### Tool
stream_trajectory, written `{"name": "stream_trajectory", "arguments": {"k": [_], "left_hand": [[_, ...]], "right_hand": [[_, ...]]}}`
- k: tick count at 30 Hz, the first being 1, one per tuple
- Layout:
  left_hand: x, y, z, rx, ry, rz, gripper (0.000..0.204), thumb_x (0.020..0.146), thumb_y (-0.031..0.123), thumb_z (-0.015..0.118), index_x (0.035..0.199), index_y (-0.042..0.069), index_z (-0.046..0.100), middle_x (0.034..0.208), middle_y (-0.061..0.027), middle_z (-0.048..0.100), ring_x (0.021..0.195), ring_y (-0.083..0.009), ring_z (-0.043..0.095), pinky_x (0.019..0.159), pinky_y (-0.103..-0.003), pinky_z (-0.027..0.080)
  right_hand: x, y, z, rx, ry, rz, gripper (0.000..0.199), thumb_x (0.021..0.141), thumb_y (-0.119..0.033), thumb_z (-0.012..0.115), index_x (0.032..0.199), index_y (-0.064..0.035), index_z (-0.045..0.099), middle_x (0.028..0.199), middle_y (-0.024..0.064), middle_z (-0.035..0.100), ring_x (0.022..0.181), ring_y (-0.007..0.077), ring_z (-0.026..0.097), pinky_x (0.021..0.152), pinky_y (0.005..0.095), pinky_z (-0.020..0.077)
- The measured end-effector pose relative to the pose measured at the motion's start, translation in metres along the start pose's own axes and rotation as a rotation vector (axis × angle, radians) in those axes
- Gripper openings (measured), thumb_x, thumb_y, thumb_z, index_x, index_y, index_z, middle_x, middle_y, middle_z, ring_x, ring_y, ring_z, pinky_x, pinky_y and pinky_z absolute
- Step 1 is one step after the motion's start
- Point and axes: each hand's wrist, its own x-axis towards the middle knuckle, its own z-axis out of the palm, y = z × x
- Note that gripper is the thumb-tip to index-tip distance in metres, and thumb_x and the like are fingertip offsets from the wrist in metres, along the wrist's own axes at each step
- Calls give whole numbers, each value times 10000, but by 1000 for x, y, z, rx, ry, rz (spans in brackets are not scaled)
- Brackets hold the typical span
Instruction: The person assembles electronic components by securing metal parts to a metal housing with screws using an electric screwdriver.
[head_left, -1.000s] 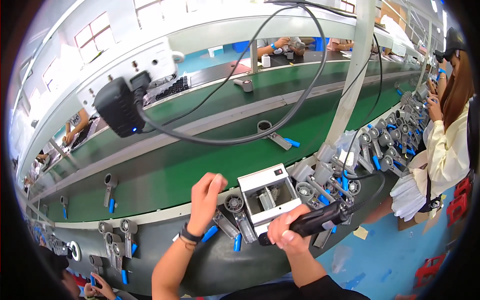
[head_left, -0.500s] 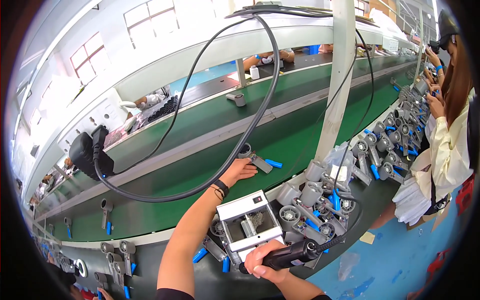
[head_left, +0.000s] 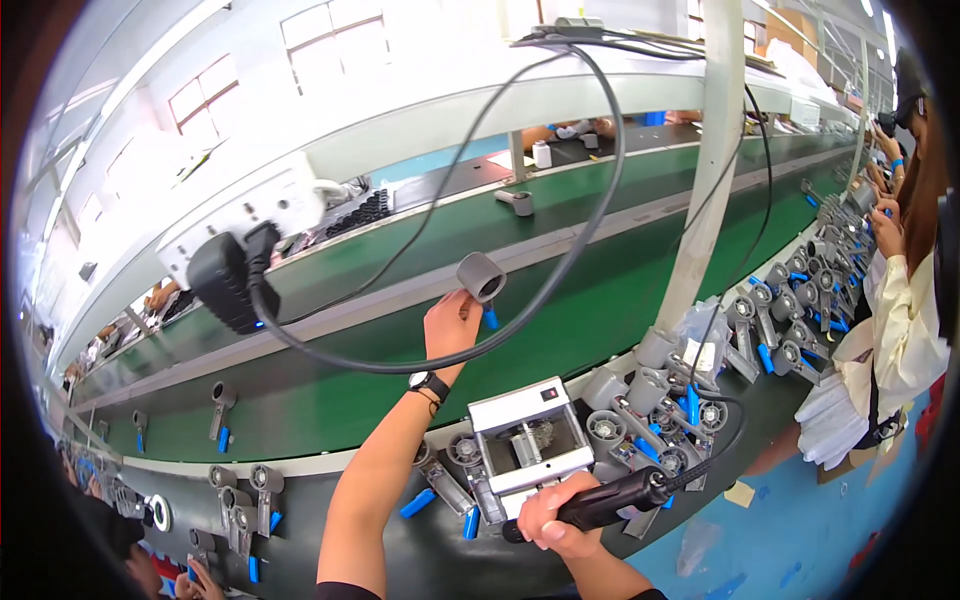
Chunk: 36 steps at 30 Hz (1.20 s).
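Note:
My left hand reaches over the green conveyor belt and grips a grey handheld fan housing, its round head up and a blue cylindrical cell hanging beside it. The fingers are partly hidden behind the wrist and hand. In my right hand is a black electric screwdriver, lying nearly level, its cord leaving from the right end. Just beyond that hand stands a white screw feeder with an open-topped window. Several grey fan housings with blue cells lie against the feeder's left side.
A thick black cable loops in front of the belt, crossing near my left wrist. Right of the feeder, fan housings are heaped beside a white post. A co-worker's sleeve shows at far right. A power strip hangs upper left.
My left hand has picked the fan housing up off the belt and carried it up and slightly left. My right hand still holds the screwdriver. The whole view has shifted slightly.

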Motion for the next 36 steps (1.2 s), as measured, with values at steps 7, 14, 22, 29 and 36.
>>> {"name": "stream_trajectory", "arguments": {"k": [7,14,22,29,36], "left_hand": [[-37,6,-94,-185,146,-78,228,951,132,556,1115,-20,602,930,-140,681,885,-250,679,766,-377,496],[-129,36,-162,-775,37,-307,277,1039,131,352,1245,-17,464,949,-136,671,831,-213,687,776,-327,542],[-246,65,-173,-1119,-199,-707,299,1065,228,332,1181,7,496,874,-126,634,693,-166,631,673,-306,546],[-282,87,-165,-1231,-259,-817,306,1067,197,306,1305,26,396,991,-141,646,776,-147,602,730,-287,507],[-296,83,-158,-1137,-244,-715,327,1054,166,342,1342,10,345,909,-118,600,704,-161,587,693,-299,507]], "right_hand": [[3,2,1,-28,29,-41,301,861,-66,627,1070,-63,411,599,44,464,451,160,456,489,344,439],[16,-8,20,67,-5,-83,253,889,-67,585,1062,-65,400,579,32,444,432,157,455,457,329,439],[31,-1,66,26,-20,-174,246,950,-128,582,1050,-100,359,596,-4,466,440,109,473,452,274,445],[21,26,75,-203,-73,-331,298,928,-146,635,1050,-107,367,588,-10,494,420,87,464,431,227,439],[6,53,72,-362,-144,-459,333,897,-184,690,1032,-96,399,571,-16,509,391,86,482,421,223,464]]}}
